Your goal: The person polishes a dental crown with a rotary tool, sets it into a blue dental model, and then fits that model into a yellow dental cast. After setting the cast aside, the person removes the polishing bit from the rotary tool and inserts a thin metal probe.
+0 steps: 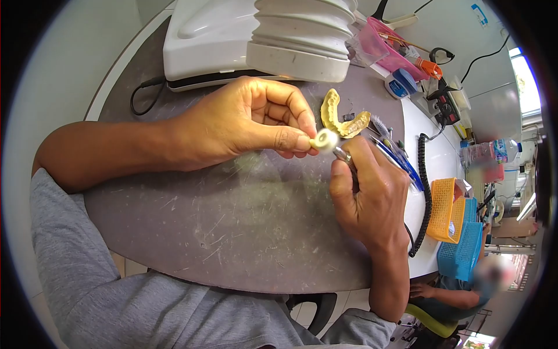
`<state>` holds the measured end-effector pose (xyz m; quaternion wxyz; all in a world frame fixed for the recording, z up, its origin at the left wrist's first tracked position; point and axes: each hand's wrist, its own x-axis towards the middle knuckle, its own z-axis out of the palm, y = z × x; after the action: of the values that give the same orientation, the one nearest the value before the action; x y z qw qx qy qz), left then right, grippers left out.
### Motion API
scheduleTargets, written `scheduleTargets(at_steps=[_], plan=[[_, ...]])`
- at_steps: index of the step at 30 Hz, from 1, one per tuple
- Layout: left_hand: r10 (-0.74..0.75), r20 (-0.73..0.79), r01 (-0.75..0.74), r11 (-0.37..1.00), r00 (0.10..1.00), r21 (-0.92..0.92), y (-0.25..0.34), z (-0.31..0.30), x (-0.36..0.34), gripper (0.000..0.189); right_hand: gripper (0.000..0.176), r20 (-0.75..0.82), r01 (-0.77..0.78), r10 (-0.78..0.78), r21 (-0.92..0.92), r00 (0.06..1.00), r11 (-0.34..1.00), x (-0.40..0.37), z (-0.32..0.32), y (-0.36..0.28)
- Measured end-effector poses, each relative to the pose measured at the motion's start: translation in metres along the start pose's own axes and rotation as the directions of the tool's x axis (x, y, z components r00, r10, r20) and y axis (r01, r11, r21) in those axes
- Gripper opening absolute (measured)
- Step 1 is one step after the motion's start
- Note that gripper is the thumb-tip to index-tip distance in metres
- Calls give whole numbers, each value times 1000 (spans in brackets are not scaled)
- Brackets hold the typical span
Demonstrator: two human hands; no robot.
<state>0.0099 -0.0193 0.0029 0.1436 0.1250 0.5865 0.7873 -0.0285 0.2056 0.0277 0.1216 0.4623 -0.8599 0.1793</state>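
My left hand (258,119) pinches a small pale yellowish piece (314,143) between thumb and fingertips; its exact kind is too small to make out. Against it sits a blurred, round whitish polishing wheel (325,140), on the tip of a metal rotary handpiece (343,155). My right hand (374,189) is wrapped around that handpiece, whose rear part the fingers hide. Just beyond the two hands lies a yellowish, horseshoe-shaped dental cast (332,116) on the grey-brown work surface (244,232).
A white machine (212,43) and a ribbed hose (302,35) stand at the back. Pens and tools (401,160) lie right of my right hand, near a coiled black cord (422,192). Orange (443,209) and blue baskets (461,247) stand farther right. Another person (465,296) sits at lower right.
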Motion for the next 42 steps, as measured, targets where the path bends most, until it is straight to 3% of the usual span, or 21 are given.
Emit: scheduleTargets(at_steps=[9,14,16,20,42], plan=[[14,21,-14,1000,1000,4,-1,0,0,13,17,-6,1,-2,-19,1000,1000,-2,0,3],[-23,-96,29,997,995,67,0,0,-1,18,20,-5,6,-7,-45,1000,999,-4,2,0],[-22,-72,27,997,997,67,0,1,-2,19,15,-53,-9,12,60,999,998,-7,5,2],[-12,-109,22,996,994,90,-1,0,-3,17,24,-67,13,-9,64,998,998,-4,4,3],[-8,-143,21,995,990,93,-2,0,-5,16,29,-55,-24,30,114,998,993,-6,5,5]])
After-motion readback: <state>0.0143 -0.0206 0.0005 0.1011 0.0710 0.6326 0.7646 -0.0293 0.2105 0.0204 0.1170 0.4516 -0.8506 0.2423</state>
